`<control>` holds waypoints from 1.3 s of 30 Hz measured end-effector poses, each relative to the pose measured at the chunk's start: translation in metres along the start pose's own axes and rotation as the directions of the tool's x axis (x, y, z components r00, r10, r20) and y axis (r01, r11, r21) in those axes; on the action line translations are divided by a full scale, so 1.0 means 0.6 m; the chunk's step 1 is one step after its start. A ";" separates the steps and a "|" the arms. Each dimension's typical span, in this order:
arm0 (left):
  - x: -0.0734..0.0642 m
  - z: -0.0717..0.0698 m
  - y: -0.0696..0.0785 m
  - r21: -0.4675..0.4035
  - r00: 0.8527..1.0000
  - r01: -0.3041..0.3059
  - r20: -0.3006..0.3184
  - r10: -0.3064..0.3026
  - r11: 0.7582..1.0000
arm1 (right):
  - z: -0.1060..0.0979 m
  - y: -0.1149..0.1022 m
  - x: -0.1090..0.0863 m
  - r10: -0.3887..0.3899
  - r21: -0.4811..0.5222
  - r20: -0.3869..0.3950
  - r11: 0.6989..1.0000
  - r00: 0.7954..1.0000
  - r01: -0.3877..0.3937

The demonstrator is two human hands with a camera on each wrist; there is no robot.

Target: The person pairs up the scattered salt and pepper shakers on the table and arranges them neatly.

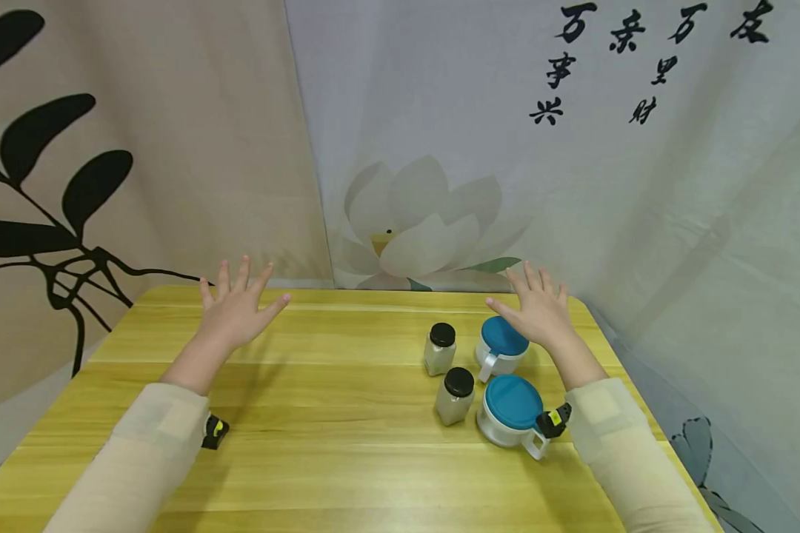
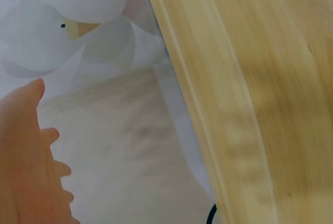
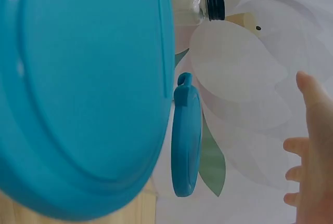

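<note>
Both hands are held up with fingers spread and nothing in them. The left hand (image 1: 232,311) hovers over the far left part of the table (image 1: 293,444). Over on the right, the right hand (image 1: 538,311) is close to a white mug with a blue lid (image 1: 504,337) and overlaps its edge in the head view. A second blue-lidded white mug (image 1: 513,403) stands nearer, beside the right wrist. Left of the mugs are two glass jars with black caps, a farther jar (image 1: 440,349) and a nearer jar (image 1: 455,397). In the right wrist view the near mug's blue lid (image 3: 93,89) looms large.
A small black device is strapped at each wrist, the left device (image 1: 215,431) and the right device (image 1: 553,420). Behind the table's far edge hangs a printed curtain (image 1: 427,185) with a lotus, dark leaves and black characters.
</note>
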State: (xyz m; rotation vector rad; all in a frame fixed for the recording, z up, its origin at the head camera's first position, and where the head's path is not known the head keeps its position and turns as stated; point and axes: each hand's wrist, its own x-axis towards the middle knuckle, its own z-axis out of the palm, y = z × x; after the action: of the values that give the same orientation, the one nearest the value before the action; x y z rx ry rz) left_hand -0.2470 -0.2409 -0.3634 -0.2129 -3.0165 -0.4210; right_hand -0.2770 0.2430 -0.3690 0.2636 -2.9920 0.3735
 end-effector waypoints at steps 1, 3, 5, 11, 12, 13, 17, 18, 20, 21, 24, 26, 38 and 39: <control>0.000 0.000 0.000 -0.001 1.000 0.000 -0.001 0.000 1.000 | 0.000 0.000 -0.001 0.003 0.002 0.001 1.000 1.000 -0.003; 0.000 0.000 0.000 -0.004 1.000 0.000 -0.001 0.000 1.000 | -0.001 0.001 -0.004 0.006 0.009 0.002 1.000 1.000 -0.006; -0.001 -0.001 0.000 -0.005 1.000 -0.001 -0.004 0.001 1.000 | -0.001 0.002 -0.006 0.008 0.013 0.001 1.000 1.000 -0.008; -0.003 -0.004 0.000 -0.009 1.000 0.001 -0.006 -0.001 1.000 | -0.004 0.004 -0.009 0.003 0.017 -0.011 1.000 1.000 -0.003; -0.004 -0.005 0.001 -0.010 1.000 0.002 -0.006 -0.002 1.000 | -0.005 0.004 -0.010 0.003 0.016 -0.012 1.000 1.000 -0.003; -0.004 -0.006 0.001 -0.012 1.000 0.002 -0.006 -0.002 1.000 | -0.006 0.004 -0.010 0.004 0.015 -0.013 1.000 1.000 -0.004; -0.006 -0.008 0.002 -0.010 1.000 0.000 -0.008 0.000 1.000 | -0.010 0.004 -0.013 0.006 0.012 -0.017 1.000 1.000 -0.005; -0.006 -0.009 0.003 -0.010 1.000 -0.001 -0.010 0.000 1.000 | -0.011 0.005 -0.013 0.006 0.010 -0.018 1.000 1.000 -0.006; -0.006 -0.010 0.004 -0.006 1.000 -0.002 -0.013 0.002 1.000 | -0.013 0.006 -0.015 0.006 0.015 -0.020 1.000 1.000 -0.006; -0.006 -0.010 0.004 -0.005 1.000 -0.002 -0.014 0.002 1.000 | -0.014 0.007 -0.016 0.005 0.017 -0.021 1.000 1.000 -0.005; -0.007 -0.011 0.006 -0.005 1.000 -0.003 -0.015 0.003 1.000 | -0.016 0.009 -0.020 0.004 0.023 -0.024 1.000 1.000 -0.004; -0.008 -0.012 0.008 -0.006 1.000 -0.003 -0.016 0.003 1.000 | -0.018 0.009 -0.023 0.001 0.024 -0.027 1.000 1.000 -0.001; -0.015 -0.015 0.024 -0.002 0.999 -0.021 -0.043 0.021 1.000 | -0.030 0.003 -0.042 -0.022 0.019 -0.057 1.000 0.998 0.023; -0.016 -0.015 0.025 -0.001 0.999 -0.025 -0.046 0.025 1.000 | -0.031 0.002 -0.044 -0.023 0.020 -0.059 1.000 0.998 0.024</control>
State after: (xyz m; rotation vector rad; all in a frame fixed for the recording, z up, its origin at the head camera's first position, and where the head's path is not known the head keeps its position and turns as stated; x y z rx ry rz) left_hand -0.2347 -0.2306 -0.3518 -0.2372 -2.9655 -0.4198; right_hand -0.2496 0.2532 -0.3551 0.2845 -2.9258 0.4025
